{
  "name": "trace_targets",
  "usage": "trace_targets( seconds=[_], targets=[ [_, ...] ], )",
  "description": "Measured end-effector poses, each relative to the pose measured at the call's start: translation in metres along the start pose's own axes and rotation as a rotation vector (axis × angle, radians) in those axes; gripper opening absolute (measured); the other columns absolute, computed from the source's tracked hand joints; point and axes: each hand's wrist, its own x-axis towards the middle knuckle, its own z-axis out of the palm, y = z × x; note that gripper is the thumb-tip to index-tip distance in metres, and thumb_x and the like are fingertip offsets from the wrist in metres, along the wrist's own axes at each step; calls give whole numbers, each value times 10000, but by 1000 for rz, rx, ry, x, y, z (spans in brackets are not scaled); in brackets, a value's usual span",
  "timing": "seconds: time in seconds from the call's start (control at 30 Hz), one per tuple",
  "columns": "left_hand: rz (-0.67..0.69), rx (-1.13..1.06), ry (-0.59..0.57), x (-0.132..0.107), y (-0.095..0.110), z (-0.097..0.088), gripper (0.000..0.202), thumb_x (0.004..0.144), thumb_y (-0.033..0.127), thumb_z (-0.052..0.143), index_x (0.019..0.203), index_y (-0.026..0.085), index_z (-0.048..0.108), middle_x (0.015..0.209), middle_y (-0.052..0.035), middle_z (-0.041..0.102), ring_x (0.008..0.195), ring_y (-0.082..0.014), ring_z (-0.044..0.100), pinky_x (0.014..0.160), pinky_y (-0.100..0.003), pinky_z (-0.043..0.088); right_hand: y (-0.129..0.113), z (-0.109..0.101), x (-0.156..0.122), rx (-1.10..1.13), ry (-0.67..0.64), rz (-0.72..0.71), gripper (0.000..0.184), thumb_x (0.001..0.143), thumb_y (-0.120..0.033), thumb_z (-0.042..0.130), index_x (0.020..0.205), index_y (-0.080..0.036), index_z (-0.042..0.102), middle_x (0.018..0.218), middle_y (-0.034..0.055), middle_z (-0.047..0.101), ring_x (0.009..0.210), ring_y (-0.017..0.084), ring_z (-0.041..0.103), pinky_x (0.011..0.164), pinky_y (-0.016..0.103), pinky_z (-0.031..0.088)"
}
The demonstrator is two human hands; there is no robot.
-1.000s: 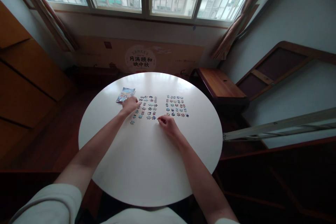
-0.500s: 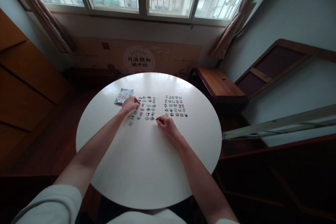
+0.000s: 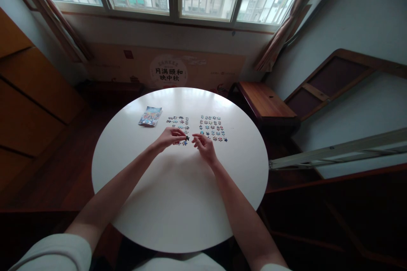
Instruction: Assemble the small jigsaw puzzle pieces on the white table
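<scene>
Between the thumb and fingertips of my left hand (image 3: 170, 137) is a dark jigsaw piece (image 3: 187, 138), held a little above the table. Facing it from the right, my right hand (image 3: 204, 147) has its fingers apart, with nothing visible in them. Loose jigsaw pieces lie in rough rows in two groups. The left group (image 3: 180, 122) is partly covered by my left hand. Some lower pieces of the right group (image 3: 213, 127) are behind my right hand's fingers.
A colourful picture packet (image 3: 150, 116) lies at the far left of the round white table (image 3: 171, 207). Beyond the table's right edge stands a wooden side table (image 3: 265, 99). Windows and a printed board (image 3: 203, 61) are at the back.
My left hand has moved right and nearer with the dark jigsaw piece, from beside the packet to my right hand. My right hand has lifted slightly and its fingers have spread.
</scene>
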Motion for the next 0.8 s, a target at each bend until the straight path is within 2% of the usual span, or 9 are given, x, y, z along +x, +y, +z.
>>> trace_targets(
  seconds=[0.23, 0.57, 0.63, 0.73, 0.8],
  targets=[
    [-5, -9, -14, 0, -4, 7, 334, 625, 398, 798, 795, 123, 715, 583, -24, 640, 513, -80, 509, 481, -196, 372, 4, 3, 0, 146, -58, 44, 230, 735, -351, 704, 887, -179, 692, 762, 49, 700, 681, 159, 654, 600, 267, 519],
    [69, 58, -42, -3, -9, 8, 302, 660, 333, 764, 886, 136, 726, 716, -58, 711, 613, -126, 613, 519, -208, 441, 4, 3, 0, 118, -64, 92, 287, 703, -406, 719, 846, -162, 669, 746, 53, 690, 641, 158, 652, 585, 278, 527],
    [88, 107, 15, 3, -11, -2, 283, 663, 319, 750, 874, 130, 733, 748, -72, 726, 644, -145, 639, 560, -229, 485, 5, 3, 0, 98, -47, 103, 282, 724, -404, 693, 866, -161, 672, 745, 52, 691, 633, 153, 651, 585, 275, 530],
    [131, 202, 240, 20, -15, -32, 236, 670, 262, 713, 863, 130, 741, 840, -88, 743, 773, -185, 685, 700, -276, 544, 7, 3, 0, 57, -4, 98, 258, 756, -384, 650, 884, -163, 679, 755, 56, 695, 638, 148, 647, 602, 275, 537],
    [111, 306, 389, 33, -17, -54, 218, 680, 239, 691, 862, 132, 745, 844, -86, 744, 799, -192, 693, 733, -284, 551, 9, 2, 1, 36, 7, 87, 238, 767, -367, 633, 877, -162, 684, 760, 61, 695, 657, 153, 648, 613, 278, 539]
  ],
)
